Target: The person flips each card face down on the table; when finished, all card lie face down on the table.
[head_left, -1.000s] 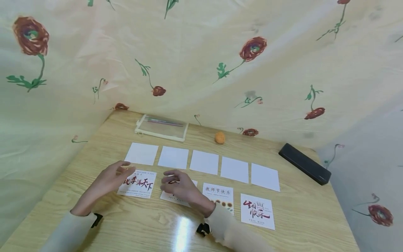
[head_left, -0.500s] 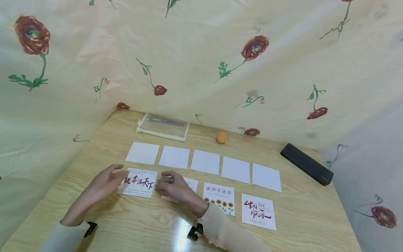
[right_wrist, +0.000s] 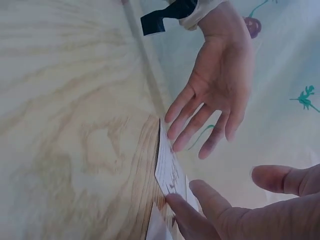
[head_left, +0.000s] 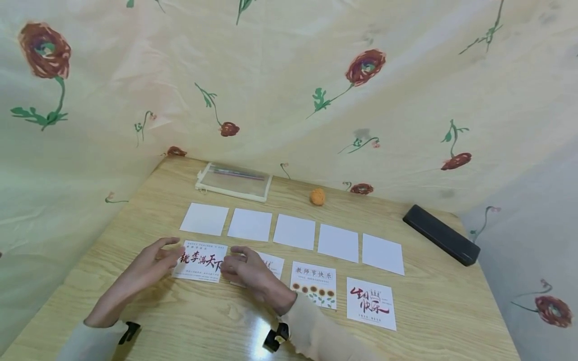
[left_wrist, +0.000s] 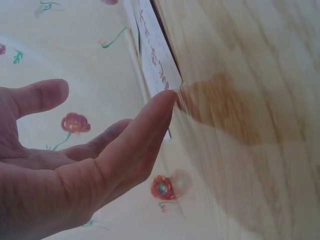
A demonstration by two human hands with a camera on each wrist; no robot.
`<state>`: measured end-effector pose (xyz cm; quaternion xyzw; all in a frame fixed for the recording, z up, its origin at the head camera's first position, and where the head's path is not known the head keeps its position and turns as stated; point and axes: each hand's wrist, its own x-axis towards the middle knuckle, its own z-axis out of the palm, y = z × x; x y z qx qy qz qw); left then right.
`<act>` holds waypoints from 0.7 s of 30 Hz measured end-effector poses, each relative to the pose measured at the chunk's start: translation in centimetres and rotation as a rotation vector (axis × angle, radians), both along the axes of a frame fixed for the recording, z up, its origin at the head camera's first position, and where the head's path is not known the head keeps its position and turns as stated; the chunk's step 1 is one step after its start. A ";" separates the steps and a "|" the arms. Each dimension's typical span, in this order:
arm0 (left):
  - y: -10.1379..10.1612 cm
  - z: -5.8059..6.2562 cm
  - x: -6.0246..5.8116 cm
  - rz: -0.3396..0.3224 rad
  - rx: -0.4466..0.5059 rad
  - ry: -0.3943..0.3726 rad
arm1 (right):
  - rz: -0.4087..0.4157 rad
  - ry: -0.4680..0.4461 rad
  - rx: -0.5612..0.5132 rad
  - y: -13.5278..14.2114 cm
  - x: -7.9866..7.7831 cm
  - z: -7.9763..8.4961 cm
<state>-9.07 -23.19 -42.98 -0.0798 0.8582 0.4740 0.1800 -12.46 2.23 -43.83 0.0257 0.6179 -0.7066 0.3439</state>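
A white greeting card with red brush lettering lies flat at the left end of the front row, between both hands. My left hand has its fingertips at the card's left edge, thumb apart from the fingers; the left wrist view shows the extended fingers right by the card. On the other side, the fingertips of my right hand overlap the card's right edge. The right wrist view shows those fingers extended alongside it. Partly hidden under the right hand is a second printed card.
Right of the hands lie a sunflower card and another red-lettered card. Behind runs a row of several blank white cards. Farther back are a zip pouch, an orange ball and a black case. Flowered cloth hangs behind the table.
The right hand has moved left off the second card to the lettered card's right edge. The left hand has drawn back slightly. The lettered card has shifted a little to the right.
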 end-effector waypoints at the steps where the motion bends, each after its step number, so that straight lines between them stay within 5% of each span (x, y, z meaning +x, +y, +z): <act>1: 0.0 0.0 0.0 0.001 -0.003 0.001 | -0.009 -0.004 -0.007 -0.1 0.1 0.0; 21: 1.5 0.2 0.6 -0.009 -0.108 0.044 | -0.087 0.016 0.020 -1.0 0.3 -0.8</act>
